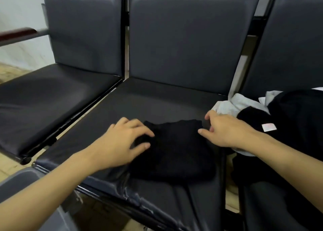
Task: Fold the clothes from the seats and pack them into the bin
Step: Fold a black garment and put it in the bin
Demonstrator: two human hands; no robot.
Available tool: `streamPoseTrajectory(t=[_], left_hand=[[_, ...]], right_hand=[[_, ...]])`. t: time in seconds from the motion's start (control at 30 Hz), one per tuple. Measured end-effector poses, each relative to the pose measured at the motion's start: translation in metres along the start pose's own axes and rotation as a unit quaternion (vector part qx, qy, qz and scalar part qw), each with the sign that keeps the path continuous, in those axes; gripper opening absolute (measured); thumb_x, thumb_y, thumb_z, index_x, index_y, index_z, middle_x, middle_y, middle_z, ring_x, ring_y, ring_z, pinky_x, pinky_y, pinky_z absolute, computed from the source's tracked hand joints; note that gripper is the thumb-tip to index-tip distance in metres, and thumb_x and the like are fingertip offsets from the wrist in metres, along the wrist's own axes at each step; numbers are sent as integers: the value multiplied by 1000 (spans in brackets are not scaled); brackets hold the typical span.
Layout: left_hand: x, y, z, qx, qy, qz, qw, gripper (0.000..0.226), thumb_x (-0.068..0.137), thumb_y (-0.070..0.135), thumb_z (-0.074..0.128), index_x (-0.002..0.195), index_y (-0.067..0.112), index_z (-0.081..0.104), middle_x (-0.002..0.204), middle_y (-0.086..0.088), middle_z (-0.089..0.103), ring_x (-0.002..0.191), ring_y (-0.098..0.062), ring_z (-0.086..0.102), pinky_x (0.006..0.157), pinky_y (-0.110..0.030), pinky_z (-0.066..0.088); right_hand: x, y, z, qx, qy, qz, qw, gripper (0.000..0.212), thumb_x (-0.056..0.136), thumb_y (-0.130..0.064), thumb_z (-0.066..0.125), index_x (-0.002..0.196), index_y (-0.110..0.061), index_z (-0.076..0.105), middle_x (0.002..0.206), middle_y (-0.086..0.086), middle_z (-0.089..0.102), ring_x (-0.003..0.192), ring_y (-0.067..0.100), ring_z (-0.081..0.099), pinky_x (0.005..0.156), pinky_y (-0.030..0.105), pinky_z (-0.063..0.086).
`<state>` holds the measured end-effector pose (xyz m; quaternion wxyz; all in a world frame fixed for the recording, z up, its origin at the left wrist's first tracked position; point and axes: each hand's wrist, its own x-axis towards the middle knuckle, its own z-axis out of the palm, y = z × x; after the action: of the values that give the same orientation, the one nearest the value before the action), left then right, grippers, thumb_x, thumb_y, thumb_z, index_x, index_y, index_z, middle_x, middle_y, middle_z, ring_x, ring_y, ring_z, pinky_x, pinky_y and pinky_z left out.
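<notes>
A folded black garment (176, 150) lies on the middle seat (157, 101) of a row of dark padded chairs. My left hand (125, 140) rests on its left edge, fingers spread and slightly bent over the cloth. At the garment's upper right corner is my right hand (225, 131), fingers loosely extended and touching the cloth. On the right seat sits a heap of clothes: a light grey garment (232, 105) and a black garment (293, 119) with a white label (269, 127). The bin (22, 183) shows only as a grey rim at the lower left.
The left seat (49, 101) bears nothing. A dark red armrest (17, 32) sticks out at the far left. The middle seat's front edge (136, 199) has torn covering. Pale floor shows beneath the chairs.
</notes>
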<state>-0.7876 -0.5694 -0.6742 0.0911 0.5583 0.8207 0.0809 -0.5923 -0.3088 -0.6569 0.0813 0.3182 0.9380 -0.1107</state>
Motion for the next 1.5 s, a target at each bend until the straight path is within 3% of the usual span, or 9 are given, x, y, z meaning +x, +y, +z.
streamPoseTrajectory(t=[0.17, 0.37, 0.47, 0.7, 0.87, 1.0, 1.17, 1.37, 1.5], left_hand=[[-33, 17, 27, 6, -152, 4, 988, 73, 84, 85, 17, 150, 59, 34, 147, 29, 33, 134, -5, 33, 112, -43, 28], [-17, 27, 34, -6, -143, 22, 989, 50, 103, 66, 41, 151, 56, 33, 143, 18, 34, 133, -11, 35, 114, -46, 18], [-17, 28, 30, -6, -138, 49, 989, 54, 104, 59, 46, 152, 64, 22, 154, 18, 20, 136, -11, 25, 114, -46, 16], [-15, 32, 35, -27, -157, 108, 981, 42, 110, 50, 38, 150, 59, 38, 162, 26, 29, 143, -12, 27, 111, -50, 14], [-29, -21, -5, -77, -109, 83, 988, 26, 106, 49, 50, 118, 38, 70, 120, 31, 56, 126, -5, 48, 108, -41, 31], [-45, -79, -29, -138, -42, 0, 990, 35, 101, 61, 51, 130, 47, 62, 135, 24, 61, 128, 5, 53, 116, -27, 38], [-20, -70, -20, -164, -90, -11, 982, 50, 103, 49, 56, 150, 35, 51, 146, 14, 60, 131, 2, 55, 111, -19, 42], [-1, -59, -33, -163, -110, 90, 976, 85, 91, 7, 65, 156, 52, 34, 158, 18, 41, 140, -2, 38, 120, -28, 28], [-6, -33, -62, -157, -134, 163, 965, 95, 89, 37, 82, 154, 64, 19, 165, 22, 17, 155, -11, 14, 124, -35, 17]], right_hand=[[-62, -21, 3, -39, -68, -10, 997, 67, 94, -75, 47, 142, -29, 39, 95, -13, 65, 102, 13, 66, 91, 40, 55], [-72, -31, 19, 82, -64, -10, 995, 85, 93, -63, 60, 157, -29, 14, 84, -11, 74, 88, 7, 68, 89, 36, 57], [-76, -31, 16, 131, -18, 4, 991, 65, 98, -42, 64, 152, -37, 29, 69, -9, 65, 72, 6, 65, 77, 32, 57], [-94, -96, -8, -148, 150, -137, 968, 30, 103, -32, 53, 131, -43, 57, 123, -9, 57, 99, 23, 68, 66, 33, 44], [-107, -169, 3, -236, 118, -287, 921, 30, 73, -14, 85, 98, -19, 70, 105, 9, 58, 68, 29, 65, 48, 31, 12], [-110, -180, 30, -278, 52, -274, 919, 43, 92, -5, 65, 132, -13, 53, 134, 13, 43, 110, 33, 55, 65, 38, 31], [-98, -160, 58, -198, 116, -279, 932, 70, 58, -20, 94, 121, -22, 64, 96, 6, 63, 84, 27, 62, 55, 35, 41], [-92, -128, 48, -44, 205, -212, 955, 32, 84, -39, 74, 111, -29, 59, 94, -12, 66, 88, 16, 65, 74, 34, 52], [-80, -108, 3, 53, 225, -215, 949, 22, 87, -40, 56, 109, -37, 56, 100, -16, 59, 90, 13, 64, 76, 41, 56]])
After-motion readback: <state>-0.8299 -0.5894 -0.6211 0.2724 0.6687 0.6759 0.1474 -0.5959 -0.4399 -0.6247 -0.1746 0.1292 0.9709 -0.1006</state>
